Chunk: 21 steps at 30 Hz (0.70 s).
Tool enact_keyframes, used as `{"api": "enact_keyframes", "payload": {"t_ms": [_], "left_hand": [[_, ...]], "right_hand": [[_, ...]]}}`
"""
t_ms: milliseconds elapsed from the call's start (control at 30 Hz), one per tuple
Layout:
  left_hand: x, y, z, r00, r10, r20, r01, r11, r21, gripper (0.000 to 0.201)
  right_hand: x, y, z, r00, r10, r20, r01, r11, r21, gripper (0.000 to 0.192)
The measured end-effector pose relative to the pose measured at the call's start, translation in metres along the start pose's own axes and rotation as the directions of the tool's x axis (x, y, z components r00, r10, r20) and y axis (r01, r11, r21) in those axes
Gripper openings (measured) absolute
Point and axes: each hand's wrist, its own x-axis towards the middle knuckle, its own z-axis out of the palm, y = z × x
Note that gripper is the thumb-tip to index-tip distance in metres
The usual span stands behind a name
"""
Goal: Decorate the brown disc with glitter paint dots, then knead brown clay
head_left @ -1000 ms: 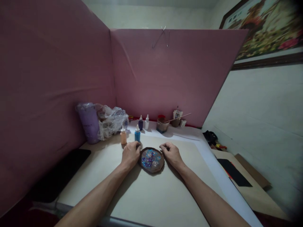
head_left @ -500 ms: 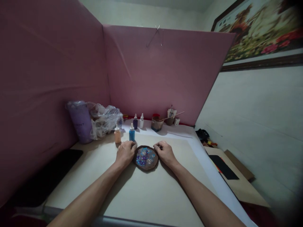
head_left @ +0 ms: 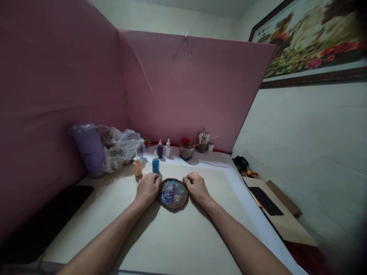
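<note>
A round brown clay dish (head_left: 180,203) with a raised rim lies on the pale board, its inside dabbed with glossy blue, purple and whitish paint. At its upper left edge, my left hand (head_left: 148,188) is closed with thumb and fingers on the rim. My right hand (head_left: 196,187) pinches the rim on the opposite side, its fingers curled in. Just beyond my left hand stand a blue paint bottle (head_left: 155,165) and a peach paint bottle (head_left: 137,168), both with white nozzle caps.
Farther back stand a purple bottle (head_left: 159,150), a white bottle (head_left: 168,149), a tub of murky water (head_left: 186,152) with a brush across it, and a pot of brushes (head_left: 203,145). A purple tumbler (head_left: 91,152) and crumpled plastic bag (head_left: 123,147) occupy the left. Pink panels (head_left: 183,88) enclose the table.
The whole view has shifted slightly left and down as the camera turned. Both hands keep their places at the dish's rim, with little visible change in the grip.
</note>
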Motion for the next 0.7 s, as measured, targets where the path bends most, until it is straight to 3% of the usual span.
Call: {"api": "enact_keyframes", "payload": {"t_ms": [300,700], "left_hand": [[-0.005,0.006,-0.0038,0.999,-0.007,0.045,0.004,0.998,0.065,0.035],[-0.0017,0.0091,-0.0004,0.998,-0.045,0.038,0.044,0.999,0.032,0.023]], "right_hand": [[-0.0009,0.0008,-0.0002,0.999,-0.023,0.047,0.023,1.0,0.005,0.024],[-0.0007,0.0005,0.0012,0.996,0.019,0.082,-0.022,0.999,0.034,0.008]]}}
